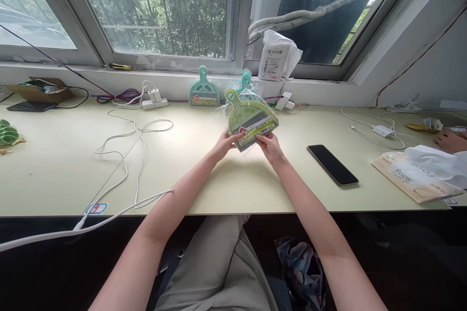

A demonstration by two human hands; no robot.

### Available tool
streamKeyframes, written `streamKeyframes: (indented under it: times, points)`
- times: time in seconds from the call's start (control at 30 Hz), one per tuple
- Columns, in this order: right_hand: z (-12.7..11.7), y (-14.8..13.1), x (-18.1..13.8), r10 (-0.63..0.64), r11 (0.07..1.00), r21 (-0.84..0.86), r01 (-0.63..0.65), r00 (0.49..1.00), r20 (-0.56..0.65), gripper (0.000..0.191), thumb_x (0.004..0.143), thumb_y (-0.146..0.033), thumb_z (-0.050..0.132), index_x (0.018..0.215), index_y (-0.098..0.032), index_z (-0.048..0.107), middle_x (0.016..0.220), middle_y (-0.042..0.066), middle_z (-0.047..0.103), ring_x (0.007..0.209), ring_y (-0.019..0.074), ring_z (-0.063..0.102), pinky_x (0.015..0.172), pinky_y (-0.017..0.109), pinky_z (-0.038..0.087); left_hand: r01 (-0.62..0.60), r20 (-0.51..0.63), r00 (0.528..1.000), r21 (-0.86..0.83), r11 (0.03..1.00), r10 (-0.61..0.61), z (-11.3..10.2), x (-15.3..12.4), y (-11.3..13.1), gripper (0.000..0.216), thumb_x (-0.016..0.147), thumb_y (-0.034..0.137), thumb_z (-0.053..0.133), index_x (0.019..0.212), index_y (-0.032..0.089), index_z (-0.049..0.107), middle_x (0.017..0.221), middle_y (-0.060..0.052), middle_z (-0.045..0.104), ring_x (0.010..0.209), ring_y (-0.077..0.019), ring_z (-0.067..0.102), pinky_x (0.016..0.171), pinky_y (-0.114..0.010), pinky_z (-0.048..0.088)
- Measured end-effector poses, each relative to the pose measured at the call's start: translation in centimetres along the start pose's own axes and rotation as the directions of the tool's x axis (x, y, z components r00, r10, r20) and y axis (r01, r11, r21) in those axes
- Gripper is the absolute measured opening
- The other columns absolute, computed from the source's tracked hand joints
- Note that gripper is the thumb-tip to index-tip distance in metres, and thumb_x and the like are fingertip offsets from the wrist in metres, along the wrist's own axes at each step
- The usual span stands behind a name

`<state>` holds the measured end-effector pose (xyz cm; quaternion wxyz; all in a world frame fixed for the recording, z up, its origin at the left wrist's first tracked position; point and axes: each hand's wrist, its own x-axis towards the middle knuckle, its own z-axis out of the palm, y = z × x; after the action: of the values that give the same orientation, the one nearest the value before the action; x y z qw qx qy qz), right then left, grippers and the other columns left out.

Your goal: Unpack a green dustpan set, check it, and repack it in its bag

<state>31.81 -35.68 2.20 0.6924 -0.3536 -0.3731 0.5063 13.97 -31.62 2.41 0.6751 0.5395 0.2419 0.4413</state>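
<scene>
Above the middle of the pale desk (204, 175), you hold a green mini dustpan-and-brush set (250, 121) in a crinkly clear wrapper, your left hand (224, 145) and right hand (272, 148) each pinching its lower edge by the paper label. It looks light and rigid, hard plastic under slippery film, so the pan's stiff edges or looped handle probably give a surer grip than loose wrapper. Behind it a teal dustpan set (203, 90) leans against the wall, white cables (124, 155) loop to the left, and a glossy black phone (332, 165) lies flat to the right.
</scene>
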Motion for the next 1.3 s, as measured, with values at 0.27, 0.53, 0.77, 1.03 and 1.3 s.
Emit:
streamKeyframes:
  times: [0.27, 0.53, 0.77, 1.03, 1.3]
  points:
    - [0.11, -0.24, -0.07, 0.019, 0.999, -0.033, -0.019, 1.000, -0.002, 0.035, 0.056, -0.022, 0.084, 0.086, -0.020, 0.066, 0.099, 0.002, 0.073, 0.106, 0.0248, 0.065, 0.096, 0.038, 0.055, 0.005, 0.006, 1.000, -0.003, 1.000, -0.005, 0.06, -0.02, 0.22, 0.055, 0.068, 0.035, 0.075, 0.117, 0.020, 0.055, 0.118, -0.010, 0.065, 0.103, -0.0253, 0.064, 0.085, -0.041, 0.054]
    - [0.19, -0.34, -0.21, 0.002, 1.000, -0.027, -0.002, 1.000, 0.014, 0.034, 0.058, -0.029, 0.084, 0.086, -0.021, 0.067, 0.102, 0.003, 0.072, 0.110, 0.0265, 0.063, 0.099, 0.040, 0.054, -0.010, 0.022, 1.000, -0.010, 1.000, 0.011, 0.08, 0.00, 0.11, 0.052, 0.069, 0.034, 0.074, 0.115, 0.020, 0.056, 0.119, -0.010, 0.065, 0.104, -0.0264, 0.064, 0.088, -0.045, 0.052]
    - [0.14, 0.00, -0.12, -0.007, 0.999, -0.048, 0.007, 1.000, 0.008, 0.035, 0.059, -0.028, 0.083, 0.088, -0.020, 0.067, 0.104, 0.004, 0.071, 0.110, 0.0254, 0.063, 0.099, 0.038, 0.053, -0.019, 0.006, 1.000, -0.041, 0.999, 0.020, -0.17, 0.21, -0.30, 0.054, 0.069, 0.034, 0.075, 0.117, 0.021, 0.054, 0.121, -0.009, 0.064, 0.105, -0.0259, 0.063, 0.089, -0.046, 0.051]
    - [0.05, -0.06, -0.02, -0.017, 0.998, -0.061, 0.018, 1.000, 0.021, 0.035, 0.059, -0.027, 0.083, 0.088, -0.019, 0.066, 0.103, 0.004, 0.071, 0.112, 0.0260, 0.062, 0.101, 0.040, 0.051, -0.026, 0.011, 1.000, -0.042, 0.999, 0.026, 0.13, 0.03, 0.06, 0.051, 0.070, 0.033, 0.074, 0.115, 0.021, 0.054, 0.118, -0.008, 0.065, 0.099, -0.0228, 0.065, 0.087, -0.043, 0.053]
    - [0.26, 0.12, -0.16, -0.045, 0.996, -0.081, 0.044, 0.999, -0.014, 0.036, 0.060, -0.029, 0.082, 0.090, -0.020, 0.066, 0.106, 0.003, 0.071, 0.113, 0.0251, 0.061, 0.101, 0.039, 0.052, -0.023, -0.016, 1.000, -0.035, 0.999, 0.023, 0.06, 0.21, -0.13, 0.053, 0.069, 0.033, 0.075, 0.116, 0.021, 0.054, 0.118, -0.008, 0.066, 0.102, -0.0241, 0.065, 0.087, -0.043, 0.052]
